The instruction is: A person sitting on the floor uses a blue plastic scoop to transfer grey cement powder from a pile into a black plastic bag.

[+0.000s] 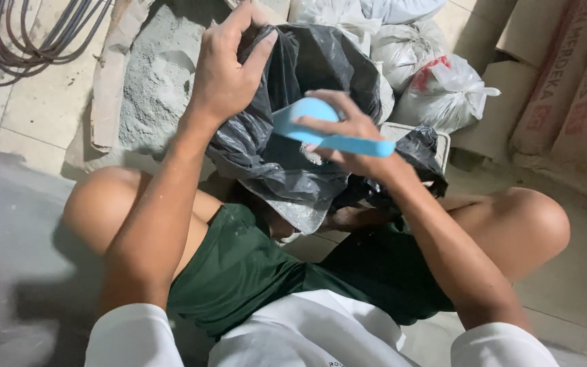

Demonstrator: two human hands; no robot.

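I squat over a black plastic bag (pixel 307 75) that stands between my knees. My left hand (pixel 229 64) grips the bag's upper edge and holds it up. My right hand (pixel 351 132) is closed around a light blue plastic scoop (pixel 321 126), held level in front of the bag's side. A patch of grey powder shows on the bag's lower fold (pixel 304 214). What is inside the bag is hidden.
A heap of grey cement powder (pixel 154 75) lies on torn paper at the upper left. White plastic sacks (pixel 436 88) sit behind the bag. Brown paper cement sacks (pixel 572 88) lean at the right. Cables (pixel 35 34) coil at the top left on the tiled floor.
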